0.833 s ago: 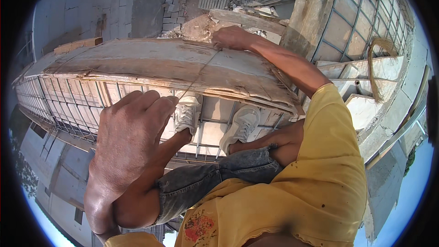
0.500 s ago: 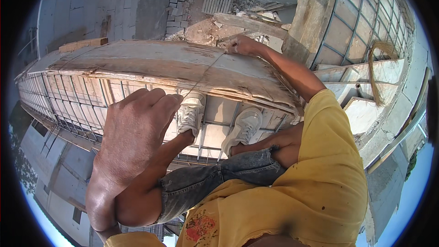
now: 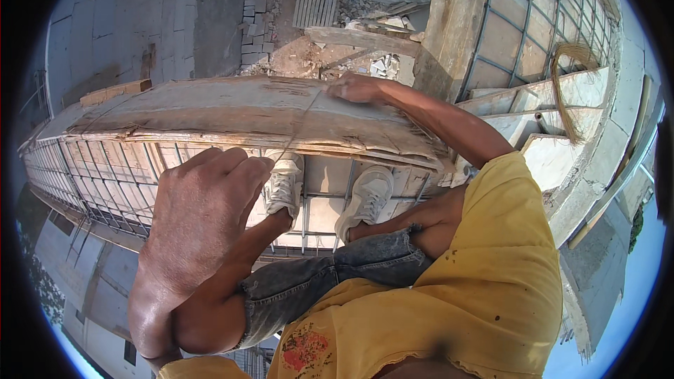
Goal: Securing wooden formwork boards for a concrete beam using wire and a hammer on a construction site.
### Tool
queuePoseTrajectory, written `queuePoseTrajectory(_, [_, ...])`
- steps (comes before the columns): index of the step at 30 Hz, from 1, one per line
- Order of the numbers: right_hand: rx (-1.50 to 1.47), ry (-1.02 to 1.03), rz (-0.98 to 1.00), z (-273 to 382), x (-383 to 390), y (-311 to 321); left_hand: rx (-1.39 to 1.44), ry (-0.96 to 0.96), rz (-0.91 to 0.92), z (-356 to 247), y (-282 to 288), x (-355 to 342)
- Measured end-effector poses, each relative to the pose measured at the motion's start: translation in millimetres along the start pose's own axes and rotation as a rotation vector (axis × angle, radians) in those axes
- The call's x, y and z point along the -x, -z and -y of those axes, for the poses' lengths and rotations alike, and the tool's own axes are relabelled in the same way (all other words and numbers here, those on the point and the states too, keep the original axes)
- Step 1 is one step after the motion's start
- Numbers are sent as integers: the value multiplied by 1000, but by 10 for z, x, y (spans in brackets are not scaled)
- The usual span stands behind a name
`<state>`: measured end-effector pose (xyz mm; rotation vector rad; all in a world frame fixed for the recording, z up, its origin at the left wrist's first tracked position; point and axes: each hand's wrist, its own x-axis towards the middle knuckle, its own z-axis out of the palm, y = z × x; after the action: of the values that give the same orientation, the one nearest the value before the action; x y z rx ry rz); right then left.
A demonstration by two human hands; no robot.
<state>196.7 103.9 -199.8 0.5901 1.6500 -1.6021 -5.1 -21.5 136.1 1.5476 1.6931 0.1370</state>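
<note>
Brown and thin, runs as a strand [image 3: 304, 118] from left hand [image 3: 200, 214], clenched in a pinch, to right hand [image 3: 357, 89], curled on the other end near the far edge of the weathered board [image 3: 210, 104], crossing above it, contact unclear, with steel mesh [image 3: 109, 168] beyond. Best keep evenly taut, both pinches firm, clear of the splintered near edge to avoid snagging. Versus half a second ago, still spans both hands, but with right hand and board lower and further left in view.

Bright sunlight casts shadows; edges bow toward the black rim.
</note>
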Motion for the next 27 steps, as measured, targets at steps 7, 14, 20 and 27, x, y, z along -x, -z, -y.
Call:
queuePoseTrajectory(7, [-164,152,-395,402,1064,393,203,-57,35,-41,-167,-166])
queuePoseTrajectory(14, [-102,106,-1246,-406,3392,315,350,145,254,-26,-205,-327])
queuePoseTrajectory(20, [-532,-496,-1572,-1393,4004,-1509,577,483,227,-126,-183,-214])
queuePoseTrajectory(27, [-233,-776,-1432,-1545,2779,-2844,10,44,89,-259,-736,-43])
